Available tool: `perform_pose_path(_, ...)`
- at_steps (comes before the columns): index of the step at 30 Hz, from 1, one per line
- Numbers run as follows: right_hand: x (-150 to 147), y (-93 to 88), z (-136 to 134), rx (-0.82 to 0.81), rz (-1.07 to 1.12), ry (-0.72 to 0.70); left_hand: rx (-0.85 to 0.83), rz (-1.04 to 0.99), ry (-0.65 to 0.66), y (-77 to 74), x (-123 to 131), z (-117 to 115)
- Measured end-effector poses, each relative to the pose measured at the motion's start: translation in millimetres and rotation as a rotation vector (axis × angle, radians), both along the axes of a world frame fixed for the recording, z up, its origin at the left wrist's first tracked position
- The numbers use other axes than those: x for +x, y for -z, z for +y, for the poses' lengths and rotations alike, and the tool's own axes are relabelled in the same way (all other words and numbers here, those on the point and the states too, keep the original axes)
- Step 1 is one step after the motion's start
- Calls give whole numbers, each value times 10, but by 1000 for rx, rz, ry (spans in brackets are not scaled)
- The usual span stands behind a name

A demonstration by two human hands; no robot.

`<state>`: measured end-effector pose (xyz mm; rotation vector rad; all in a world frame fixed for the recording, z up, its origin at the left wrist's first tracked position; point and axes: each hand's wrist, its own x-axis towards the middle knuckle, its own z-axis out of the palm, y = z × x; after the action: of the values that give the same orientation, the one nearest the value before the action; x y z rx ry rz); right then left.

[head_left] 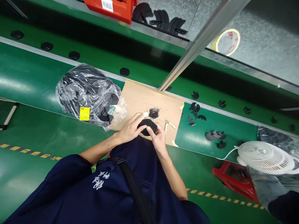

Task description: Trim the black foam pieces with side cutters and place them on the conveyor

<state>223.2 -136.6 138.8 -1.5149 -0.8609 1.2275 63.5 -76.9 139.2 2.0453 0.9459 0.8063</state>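
Black and rounded, the plastic part (147, 126) sat over the cardboard sheet (149, 99) at the bench edge, where I saw my left hand (130, 128) and right hand (158, 138) pinching it between their fingers.

two hands on a black part over a cardboard sheet

the left hand (129, 129) and right hand (158, 138) both grip a rounded black part (147, 126) at the near edge of the cardboard sheet (144, 98), which lies on the green bench (28, 77). a small heap of black crumbs (154, 112) and little cutters (166, 123) sit just beyond. a clear plastic bag (90, 95) of black pieces with a yellow label (84, 113) rests to the left; a white fan (265, 157) sits at the right, with loose black parts (215, 135) between.
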Motion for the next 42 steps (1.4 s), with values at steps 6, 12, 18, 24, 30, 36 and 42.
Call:
perform_pose_path(6,39,-125,-58,97,-156,-2,-181,-86,-41,-76,11,-2)
perform_pose_path(12,249,-391,-76,309,-430,-278,86,-122,76,-212,-55,17)
perform_pose_path(18,310,-484,-112,445,-486,-315,125,-151,140,-369,-58,1)
perform_pose_path(24,284,-452,-170,498,-448,-313,67,-322,203,-477,-21,-21)
perform_pose_path(30,279,-515,-197,514,-445,-326,110,-308,198,-509,-11,-50)
perform_pose_path(36,305,-601,-231,500,-493,-377,129,-352,155,-511,3,-85)
perform_pose_path(42,311,-646,-271,494,-502,-401,103,-386,130,-517,10,-152)
